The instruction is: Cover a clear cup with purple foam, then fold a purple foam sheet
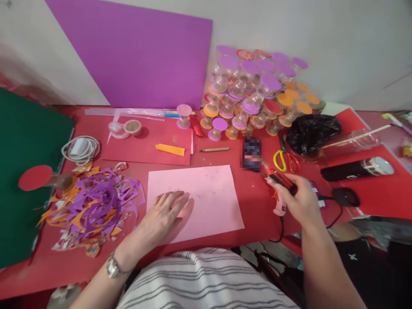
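My left hand lies on a pink sheet with faint dark marks, its fingers stretched out and holding nothing. On the right, my right hand has its fingers closed on a slim red-and-black tool, perhaps a utility knife; its exact kind does not show. Just beneath that tool is a pink glue gun with a black cord. Scissors with yellow and orange handles lie beyond the right hand. A wooden-handled craft knife rests behind the pink sheet.
Many hourglass-shaped clear pieces with coloured discs are stacked at the back. Purple and orange scraps are heaped on the left, near a coiled white cable. A black bag and a black bottle lie on the right.
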`<state>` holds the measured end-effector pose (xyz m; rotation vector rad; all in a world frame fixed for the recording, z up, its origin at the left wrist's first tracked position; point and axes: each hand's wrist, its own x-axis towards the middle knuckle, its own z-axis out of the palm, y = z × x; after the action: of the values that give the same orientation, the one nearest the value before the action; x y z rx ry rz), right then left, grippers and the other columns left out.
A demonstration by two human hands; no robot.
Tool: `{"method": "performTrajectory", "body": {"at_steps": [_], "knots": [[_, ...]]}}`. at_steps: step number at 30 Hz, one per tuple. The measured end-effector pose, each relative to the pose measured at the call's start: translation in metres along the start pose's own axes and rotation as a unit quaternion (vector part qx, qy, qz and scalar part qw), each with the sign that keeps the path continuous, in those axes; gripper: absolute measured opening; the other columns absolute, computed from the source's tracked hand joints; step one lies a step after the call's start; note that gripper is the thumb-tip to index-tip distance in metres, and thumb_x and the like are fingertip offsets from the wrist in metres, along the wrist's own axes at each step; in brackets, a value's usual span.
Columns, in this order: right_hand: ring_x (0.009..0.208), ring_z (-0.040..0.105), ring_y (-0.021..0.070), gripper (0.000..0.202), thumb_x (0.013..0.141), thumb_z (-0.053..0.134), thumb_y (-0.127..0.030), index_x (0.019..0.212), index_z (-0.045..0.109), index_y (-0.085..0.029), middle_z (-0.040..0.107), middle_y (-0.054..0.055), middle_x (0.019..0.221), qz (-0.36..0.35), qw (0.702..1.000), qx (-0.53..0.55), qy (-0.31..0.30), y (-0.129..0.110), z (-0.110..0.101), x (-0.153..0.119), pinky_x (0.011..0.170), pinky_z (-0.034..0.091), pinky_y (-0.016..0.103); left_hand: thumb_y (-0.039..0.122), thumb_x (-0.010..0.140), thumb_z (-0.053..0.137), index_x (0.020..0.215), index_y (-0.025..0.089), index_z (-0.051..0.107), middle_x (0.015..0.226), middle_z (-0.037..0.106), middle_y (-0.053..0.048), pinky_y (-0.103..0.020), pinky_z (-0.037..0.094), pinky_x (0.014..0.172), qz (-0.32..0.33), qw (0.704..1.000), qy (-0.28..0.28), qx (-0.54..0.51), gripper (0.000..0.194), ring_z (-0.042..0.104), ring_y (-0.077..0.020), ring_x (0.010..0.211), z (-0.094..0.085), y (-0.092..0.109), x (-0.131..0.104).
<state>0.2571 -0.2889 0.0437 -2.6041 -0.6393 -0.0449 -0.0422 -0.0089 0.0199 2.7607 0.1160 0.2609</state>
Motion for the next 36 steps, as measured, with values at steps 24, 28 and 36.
{"method": "performTrajectory", "body": {"at_steps": [24,28,36], "knots": [[0.13,0.045,0.0429,0.079,0.074,0.065,-0.053,0.132,0.049,-0.002,0.05,0.031,0.135,0.114,0.985,-0.126,-0.02,0.063,0.036,0.122,0.106,0.037,0.054,0.009,0.086,0.056,0.123,0.016,0.055,0.125,0.064,-0.014,-0.042,0.054,0.09,0.013,0.998,-0.038,0.039,0.037,0.062,-0.0278,0.113,0.006,0.0,-0.01],[0.131,0.045,0.037,0.073,0.078,0.06,-0.049,0.136,0.048,-0.004,0.052,0.026,0.137,0.058,0.992,-0.116,0.006,0.065,0.023,0.108,0.11,0.036,0.05,0.013,0.088,0.055,0.122,0.018,0.058,0.124,0.065,-0.014,-0.042,0.054,0.091,0.013,0.998,-0.045,0.033,0.035,0.061,-0.0269,0.113,0.011,-0.003,-0.011],[0.117,0.057,0.0303,0.046,0.083,0.054,-0.047,0.115,0.065,-0.016,0.064,0.017,0.121,-0.084,0.989,-0.043,0.112,0.04,0.006,0.046,0.103,0.045,0.048,0.015,0.089,0.054,0.119,0.018,0.062,0.124,0.065,-0.013,-0.042,0.053,0.092,0.009,0.998,-0.054,0.036,0.031,0.06,-0.0266,0.112,0.008,-0.003,-0.02]]}}
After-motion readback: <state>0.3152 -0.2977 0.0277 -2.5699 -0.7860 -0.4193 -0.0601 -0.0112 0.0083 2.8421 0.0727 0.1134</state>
